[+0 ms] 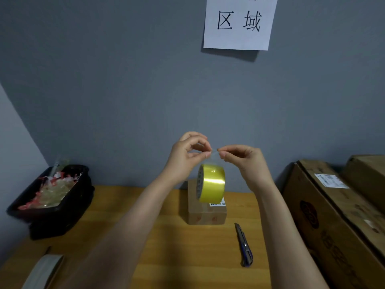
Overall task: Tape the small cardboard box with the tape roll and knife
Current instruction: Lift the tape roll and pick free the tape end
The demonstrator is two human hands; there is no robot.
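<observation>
Both hands are raised above the wooden table (158, 257), pinching the free end of a clear strip of tape between thumb and fingertips. The left hand (185, 155) and the right hand (243, 159) are nearly meeting at the strip, fingers closed on it. The yellow tape roll (212, 183) is hanging from that strip, in the air, in front of and above the small cardboard box (206, 213).

The box is sitting near the table's back edge, close to the grey wall (125, 90), with a white label on its top right corner. The utility knife (243, 247) is lying flat on the table to the right of the box and nearer the person, apart from it.

Open table surface is lying between the two forearms and to the left of the box. On the left, a black tray (52, 213) filled with scrap tape is crowding the table's edge. On the right, large cardboard cartons (325, 226) are bordering the table. A white paper sign (239, 21) is hanging on the wall above.
</observation>
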